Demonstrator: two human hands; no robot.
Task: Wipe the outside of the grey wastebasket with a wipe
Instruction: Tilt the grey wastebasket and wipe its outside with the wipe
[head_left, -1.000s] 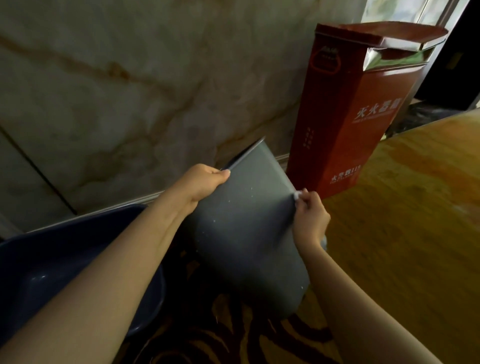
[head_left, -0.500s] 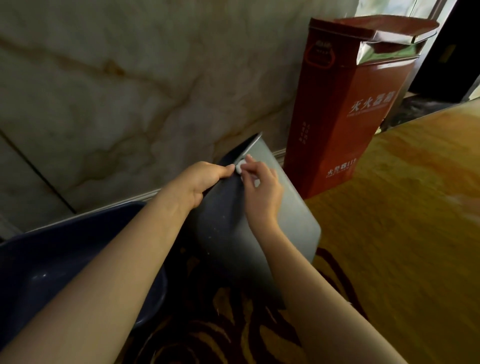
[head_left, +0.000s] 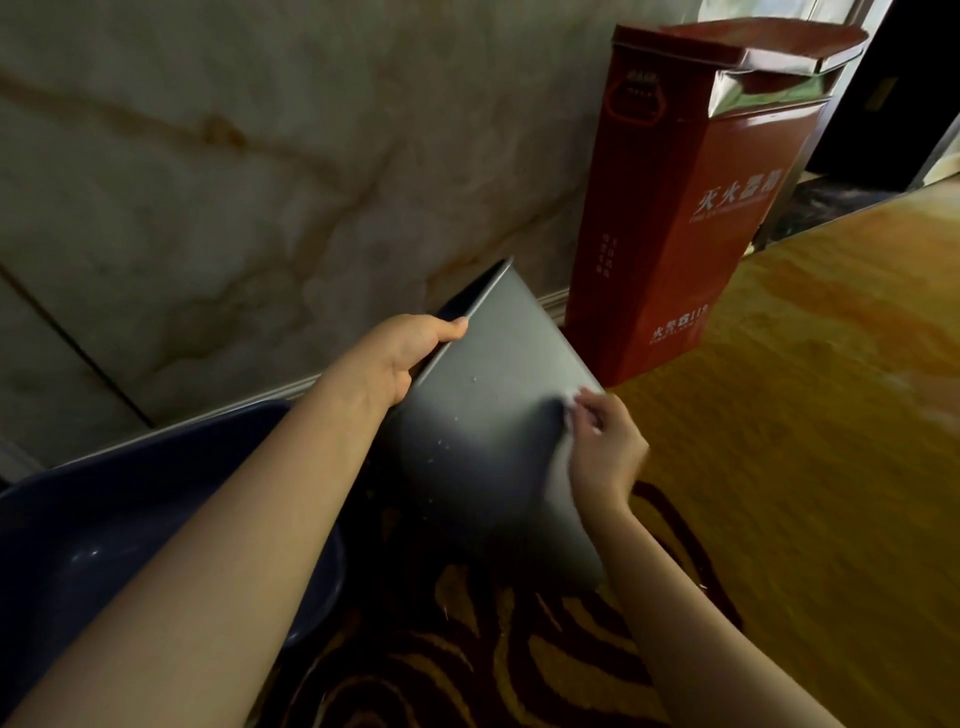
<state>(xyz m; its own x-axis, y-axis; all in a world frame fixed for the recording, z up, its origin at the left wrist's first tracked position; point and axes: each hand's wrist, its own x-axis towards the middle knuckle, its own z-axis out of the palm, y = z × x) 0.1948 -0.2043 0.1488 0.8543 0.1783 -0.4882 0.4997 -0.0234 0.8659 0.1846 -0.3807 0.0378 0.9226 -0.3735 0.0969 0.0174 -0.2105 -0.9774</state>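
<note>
The grey wastebasket (head_left: 488, 415) stands tilted in the middle of the view, its rim leaning toward the wall. My left hand (head_left: 405, 353) grips that rim at the upper left, thumb on the outside. My right hand (head_left: 605, 447) is pressed against the basket's right edge, pinching a small white wipe (head_left: 574, 402) that mostly hides under the fingers. Small white specks dot the basket's grey side.
A tall red metal box (head_left: 691, 208) with white lettering stands just right of the basket against the marble wall (head_left: 234, 182). A dark blue basin (head_left: 104, 519) sits at the left. Patterned carpet (head_left: 805, 467) covers the floor.
My right hand swept with the wipe from the basket's right edge up to the rim beside my left hand, then back down to the right edge. The left hand kept its grip.
</note>
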